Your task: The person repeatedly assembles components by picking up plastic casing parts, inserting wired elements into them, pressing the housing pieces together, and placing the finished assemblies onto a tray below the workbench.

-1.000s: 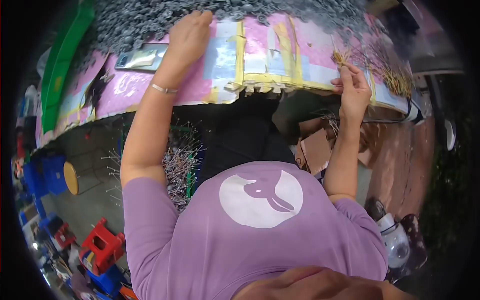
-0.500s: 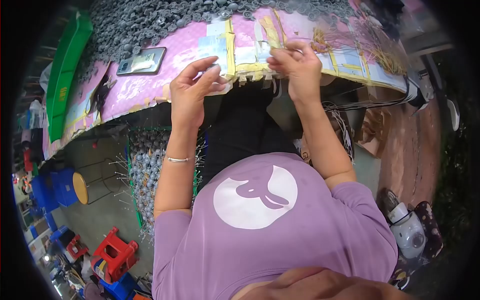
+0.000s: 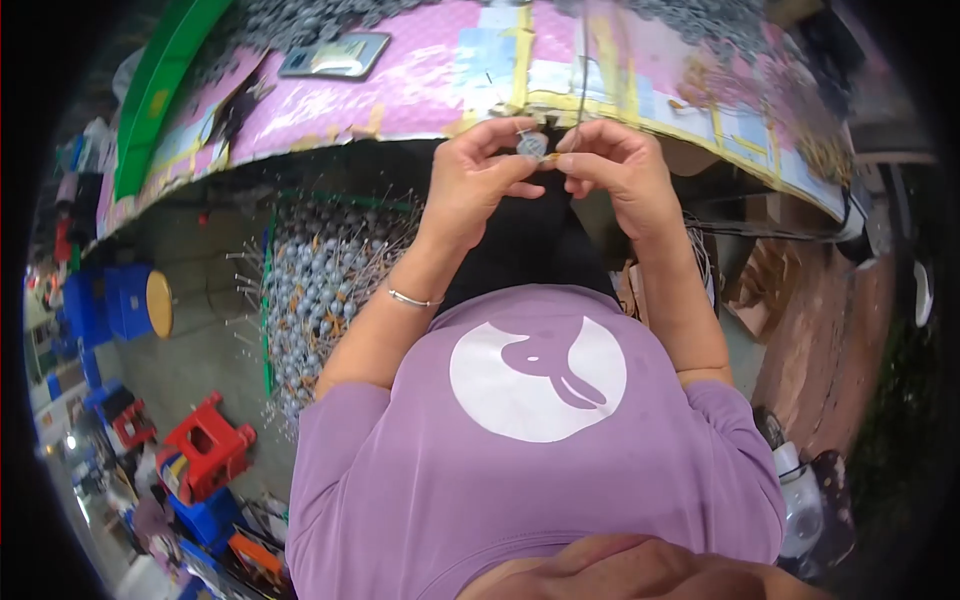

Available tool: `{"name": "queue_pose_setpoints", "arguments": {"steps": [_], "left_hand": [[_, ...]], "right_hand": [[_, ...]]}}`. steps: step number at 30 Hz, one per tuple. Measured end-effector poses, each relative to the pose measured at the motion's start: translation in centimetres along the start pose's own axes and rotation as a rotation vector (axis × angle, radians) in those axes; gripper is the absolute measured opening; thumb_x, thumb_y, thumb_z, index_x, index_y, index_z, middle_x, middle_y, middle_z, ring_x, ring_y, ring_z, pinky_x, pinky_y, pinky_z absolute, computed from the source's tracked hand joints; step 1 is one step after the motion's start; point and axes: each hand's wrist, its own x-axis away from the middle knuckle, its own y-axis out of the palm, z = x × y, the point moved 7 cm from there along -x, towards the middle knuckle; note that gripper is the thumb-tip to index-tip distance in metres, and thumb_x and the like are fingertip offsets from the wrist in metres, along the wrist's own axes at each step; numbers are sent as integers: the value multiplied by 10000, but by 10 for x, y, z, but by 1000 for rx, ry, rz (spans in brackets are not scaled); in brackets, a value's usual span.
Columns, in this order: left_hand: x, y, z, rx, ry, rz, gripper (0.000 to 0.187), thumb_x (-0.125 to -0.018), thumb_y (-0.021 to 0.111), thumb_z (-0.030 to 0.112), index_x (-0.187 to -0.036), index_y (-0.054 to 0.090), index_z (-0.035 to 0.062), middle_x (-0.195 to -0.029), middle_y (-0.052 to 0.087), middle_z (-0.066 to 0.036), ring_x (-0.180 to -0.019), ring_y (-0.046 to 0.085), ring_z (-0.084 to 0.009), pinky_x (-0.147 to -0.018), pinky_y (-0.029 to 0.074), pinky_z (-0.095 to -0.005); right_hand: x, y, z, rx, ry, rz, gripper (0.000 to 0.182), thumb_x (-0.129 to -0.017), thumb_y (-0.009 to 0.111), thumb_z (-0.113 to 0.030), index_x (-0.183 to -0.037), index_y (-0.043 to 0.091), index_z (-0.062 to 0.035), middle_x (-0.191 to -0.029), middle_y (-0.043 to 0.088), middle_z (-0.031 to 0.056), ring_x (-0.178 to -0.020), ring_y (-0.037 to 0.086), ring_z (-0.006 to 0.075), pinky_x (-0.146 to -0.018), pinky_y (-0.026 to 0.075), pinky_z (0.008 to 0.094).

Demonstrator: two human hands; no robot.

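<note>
In front of the table's near edge, my two hands are close together. My left hand pinches a small grey round piece between thumb and fingers. From the other side, my right hand is closed on a thin dark wire that sticks up past the fingers. A small yellowish tip shows between the hands, right at the grey piece. Heaps of similar grey pieces lie along the far side of the table.
A phone rests on the pink, taped tabletop, with a green trough at its left end. Thin wires are bunched on the right. Below the table sits a crate of grey balls on stems. Red and blue stools stand left.
My hands have come together from apart, the left moving right and both lower in view. The grey piece and the upright wire now show clearly. The view has shifted slightly.
</note>
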Motion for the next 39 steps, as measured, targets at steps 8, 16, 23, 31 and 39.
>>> {"name": "queue_pose_setpoints", "arguments": {"steps": [8,16,23,31,39], "left_hand": [[1,-3,10,-90,46,46,378,-898,633,-10,-1264,587,-88,-1098,690,-162,-930,720,-224,-690,648,-295],[0,-12,11,26,-12,88,284,-946,567,17,-1188,623,-118,-1022,711,-236,-848,752,-301,-665,641,-275],[15,9,15,6,-98,-105,266,-935,590,27,-1152,652,-116,-949,718,-193,-735,746,-263,-619,634,-281],[15,14,10,71,-111,-93,207,-904,632,39,-1055,674,-96,-879,720,-179,-670,741,-263,-590,629,-290],[10,12,7,62,-19,-43,222,-894,627,1,-1094,635,-95,-914,711,-189,-659,729,-227,-579,604,-258]], "right_hand": [[5,1,16,78,-20,58,100,-848,730,1,-938,690,13,-855,715,62,-655,618,78,-572,497,211],[36,17,38,137,-144,177,109,-856,730,47,-938,662,20,-892,709,70,-783,686,106,-678,588,246],[-1,6,16,101,-160,12,175,-956,646,-80,-1095,713,3,-1056,724,98,-940,675,137,-813,531,285],[-15,14,5,-325,-266,-119,164,-971,608,-47,-1042,701,68,-1113,706,198,-1045,680,259,-930,549,374],[-21,7,29,-312,-7,-19,168,-954,649,-67,-1047,703,62,-1019,716,135,-916,697,195,-777,562,295]]}}
